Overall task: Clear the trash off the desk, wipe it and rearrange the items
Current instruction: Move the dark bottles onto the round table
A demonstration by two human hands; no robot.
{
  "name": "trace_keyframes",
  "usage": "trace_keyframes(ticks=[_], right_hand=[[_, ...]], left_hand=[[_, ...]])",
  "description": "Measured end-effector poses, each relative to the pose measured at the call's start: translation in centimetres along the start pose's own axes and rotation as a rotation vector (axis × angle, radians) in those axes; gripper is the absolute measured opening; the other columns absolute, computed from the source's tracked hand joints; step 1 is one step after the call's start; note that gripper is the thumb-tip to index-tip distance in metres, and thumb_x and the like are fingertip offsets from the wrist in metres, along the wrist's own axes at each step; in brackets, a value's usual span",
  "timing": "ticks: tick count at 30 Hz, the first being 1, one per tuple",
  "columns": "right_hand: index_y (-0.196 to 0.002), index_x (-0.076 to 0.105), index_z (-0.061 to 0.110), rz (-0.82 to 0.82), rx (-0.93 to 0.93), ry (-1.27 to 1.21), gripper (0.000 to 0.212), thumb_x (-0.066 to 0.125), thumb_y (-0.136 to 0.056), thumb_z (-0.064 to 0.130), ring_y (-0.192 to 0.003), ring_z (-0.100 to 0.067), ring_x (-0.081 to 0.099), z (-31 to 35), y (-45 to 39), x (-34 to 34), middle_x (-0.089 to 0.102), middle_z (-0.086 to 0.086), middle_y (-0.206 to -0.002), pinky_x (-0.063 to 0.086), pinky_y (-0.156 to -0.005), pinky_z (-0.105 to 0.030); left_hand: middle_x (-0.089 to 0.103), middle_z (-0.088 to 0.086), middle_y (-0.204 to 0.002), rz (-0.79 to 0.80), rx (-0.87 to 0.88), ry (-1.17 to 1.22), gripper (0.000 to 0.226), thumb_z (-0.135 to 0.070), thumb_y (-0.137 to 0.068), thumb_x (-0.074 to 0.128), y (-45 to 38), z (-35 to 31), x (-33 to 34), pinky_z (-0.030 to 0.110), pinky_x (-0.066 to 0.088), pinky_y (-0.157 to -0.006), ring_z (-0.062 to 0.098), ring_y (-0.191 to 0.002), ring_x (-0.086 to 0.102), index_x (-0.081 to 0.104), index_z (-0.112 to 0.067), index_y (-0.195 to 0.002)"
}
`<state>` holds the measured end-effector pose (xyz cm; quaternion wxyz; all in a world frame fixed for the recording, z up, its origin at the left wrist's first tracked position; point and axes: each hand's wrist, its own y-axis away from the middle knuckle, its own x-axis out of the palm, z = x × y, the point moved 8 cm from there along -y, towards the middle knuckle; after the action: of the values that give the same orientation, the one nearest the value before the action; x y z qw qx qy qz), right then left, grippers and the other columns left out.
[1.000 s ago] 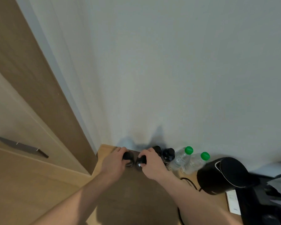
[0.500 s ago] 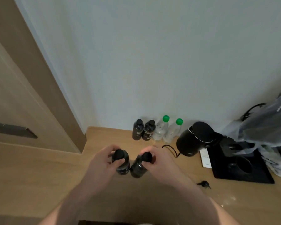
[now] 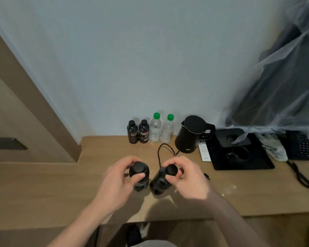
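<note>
now two dark bottles [image 3: 139,177] in hand

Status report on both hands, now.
Left hand grips dark bottle; right hand grips tilted dark bottle. Both over desk. Kettle cord just beyond.

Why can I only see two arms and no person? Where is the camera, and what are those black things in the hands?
The camera sits on the person's head and looks down, so you see only their arms. The left hand grips one small dark bottle by its top; the right hand grips another dark bottle, tilted. On the wooden desk, by the wall, stand two more dark bottles, two clear bottles with green caps and a black kettle. Further right lie a black tray and a telephone.
</note>
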<state>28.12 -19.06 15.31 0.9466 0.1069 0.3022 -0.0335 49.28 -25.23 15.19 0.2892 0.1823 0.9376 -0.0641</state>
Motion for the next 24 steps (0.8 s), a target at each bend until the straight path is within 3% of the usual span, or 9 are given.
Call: trace_keyframes(ticks=[7, 14, 24], right_hand=[[-0.106, 0.065, 0.046, -0.101, 0.004, -0.004, 0.032, 0.076, -0.093, 0.019, -0.097, 0.006, 0.057, -6.0, 9.4, -8.7, 0.057, 0.026, -0.114, 0.047, -0.077, -0.012], [-0.106, 0.064, 0.048, -0.182, 0.111, 0.008, 0.033, 0.075, -0.094, 0.020, -0.087, 0.007, 0.060, -14.3, 20.1, -17.4, 0.055, 0.024, -0.116, 0.051, -0.070, -0.017], [-0.109, 0.066, 0.045, -0.378, 0.254, -0.038, 0.034, 0.075, -0.093, 0.015, -0.086, 0.003, 0.063, -22.8, 32.6, -27.9, 0.058, 0.022, -0.114, 0.057, -0.078, -0.023]], left_hand=[[0.068, -0.030, -0.111, 0.031, 0.070, -0.037, 0.031, -0.030, -0.090, 0.078, 3.8, -8.2, 8.3, 0.042, 0.054, -0.103, -0.005, -0.112, 0.062, 0.062, -0.048, -0.109], [0.070, -0.027, -0.112, 0.102, 0.091, 0.016, 0.025, -0.030, -0.093, 0.076, 8.5, -15.7, 18.6, 0.041, 0.057, -0.098, -0.004, -0.110, 0.063, 0.063, -0.043, -0.110], [0.069, -0.025, -0.115, 0.330, 0.235, -0.075, 0.026, -0.035, -0.092, 0.075, 11.2, -26.4, 32.4, 0.043, 0.056, -0.100, -0.001, -0.116, 0.062, 0.063, -0.041, -0.114]])
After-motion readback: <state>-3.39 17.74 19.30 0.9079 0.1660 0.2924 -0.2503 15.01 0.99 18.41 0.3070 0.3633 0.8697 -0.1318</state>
